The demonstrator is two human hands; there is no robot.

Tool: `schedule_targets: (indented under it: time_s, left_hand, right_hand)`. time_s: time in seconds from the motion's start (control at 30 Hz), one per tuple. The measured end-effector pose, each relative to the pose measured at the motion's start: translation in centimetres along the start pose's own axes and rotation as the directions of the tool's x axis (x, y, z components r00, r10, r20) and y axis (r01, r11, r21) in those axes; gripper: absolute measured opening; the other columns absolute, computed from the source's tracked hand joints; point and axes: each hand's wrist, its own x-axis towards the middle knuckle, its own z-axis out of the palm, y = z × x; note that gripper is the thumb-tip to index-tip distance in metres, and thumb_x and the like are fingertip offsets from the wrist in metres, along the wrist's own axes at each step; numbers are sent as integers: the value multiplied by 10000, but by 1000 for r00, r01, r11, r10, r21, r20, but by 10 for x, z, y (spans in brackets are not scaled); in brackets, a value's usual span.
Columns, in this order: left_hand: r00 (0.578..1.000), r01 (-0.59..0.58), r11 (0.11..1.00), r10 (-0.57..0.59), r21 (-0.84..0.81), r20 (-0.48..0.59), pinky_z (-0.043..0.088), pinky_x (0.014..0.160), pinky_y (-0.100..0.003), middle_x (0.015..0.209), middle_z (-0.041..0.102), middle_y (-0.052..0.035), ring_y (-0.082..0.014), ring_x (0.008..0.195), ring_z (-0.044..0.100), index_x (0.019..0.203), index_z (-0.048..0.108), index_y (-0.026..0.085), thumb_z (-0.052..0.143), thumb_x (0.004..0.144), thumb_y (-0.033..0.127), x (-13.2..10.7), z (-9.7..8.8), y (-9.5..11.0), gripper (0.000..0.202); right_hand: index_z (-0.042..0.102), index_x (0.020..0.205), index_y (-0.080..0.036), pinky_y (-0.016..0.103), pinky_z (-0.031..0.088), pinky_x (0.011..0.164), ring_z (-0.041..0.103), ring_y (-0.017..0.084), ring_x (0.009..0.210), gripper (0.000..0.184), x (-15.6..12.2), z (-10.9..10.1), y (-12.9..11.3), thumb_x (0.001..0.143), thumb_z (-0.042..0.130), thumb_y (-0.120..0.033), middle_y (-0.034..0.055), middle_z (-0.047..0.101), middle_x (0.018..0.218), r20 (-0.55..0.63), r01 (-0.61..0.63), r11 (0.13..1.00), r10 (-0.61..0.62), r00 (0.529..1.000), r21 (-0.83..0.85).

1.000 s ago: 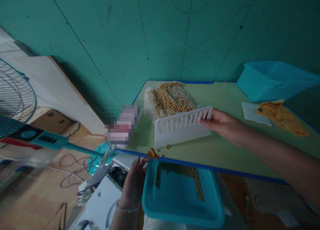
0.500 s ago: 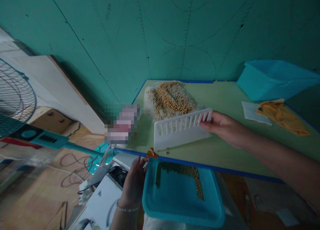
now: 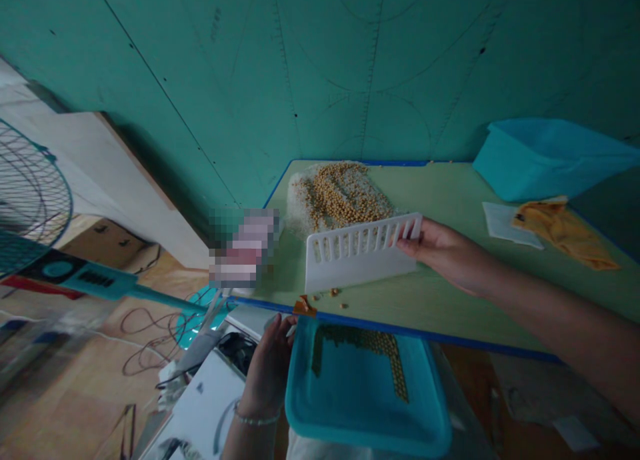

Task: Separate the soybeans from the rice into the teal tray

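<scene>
My right hand (image 3: 443, 252) grips the right end of a white slotted plastic board (image 3: 360, 263), which stands on edge on the tabletop. Just behind the board lies a heap of round tan beans (image 3: 345, 197), mixed with small whitish grains (image 3: 299, 200). A few loose beans (image 3: 334, 291) are on the near side of the board. Below the table edge, a blue plastic tub (image 3: 360, 407) holds more beans along its far and side walls. At the tub's upper left corner, my left hand (image 3: 270, 360) has its fingers curled against the rim, their tips partly hidden.
A blue bin (image 3: 540, 163) stands at the table's back right, near an orange cloth (image 3: 570, 230) and a white sheet (image 3: 505, 225). Brown tape (image 3: 304, 307) sticks to the front edge. A fan (image 3: 30, 200) stands at left. A blurred-out object (image 3: 245, 250) sits at the table's left.
The board has moved slightly away from the front edge, toward the heap, with my right hand. More loose beans show on its near side. My left hand and the tub stay put.
</scene>
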Motion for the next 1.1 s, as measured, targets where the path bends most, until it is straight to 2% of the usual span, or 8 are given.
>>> schedule_targets:
  time_s: [0.43, 0.83, 1.1]
  left_hand:
    - [1000, -1, 1000, 1, -9, -9, 504, 734, -392, 595, 692, 0, -261, 741, 670, 677, 647, 188, 739, 585, 327, -2, 3, -2, 191]
    - [1000, 4, 1000, -4, -15, -31, 507, 731, -386, 550, 669, 15, -254, 709, 669, 678, 659, 185, 768, 536, 323, -1, 4, 0, 226]
    - [1000, -7, 1000, 7, -10, -2, 514, 699, -374, 589, 687, 4, -226, 626, 664, 686, 650, 179, 741, 579, 318, 0, 2, -2, 197]
  right_hand:
    - [552, 811, -231, 381, 430, 863, 591, 188, 876, 169, -3, 1, 1, 689, 640, -309, 1, 645, 835, -30, -25, 999, 26, 999, 39]
    - [540, 818, -213, 377, 423, 828, 579, 197, 875, 192, -5, 0, 2, 695, 615, -340, 12, 632, 832, 18, -47, 999, 47, 999, 15]
    - [538, 798, -211, 369, 414, 806, 569, 190, 829, 219, -5, -1, 3, 664, 629, -359, 2, 612, 801, 29, -53, 999, 53, 998, 10]
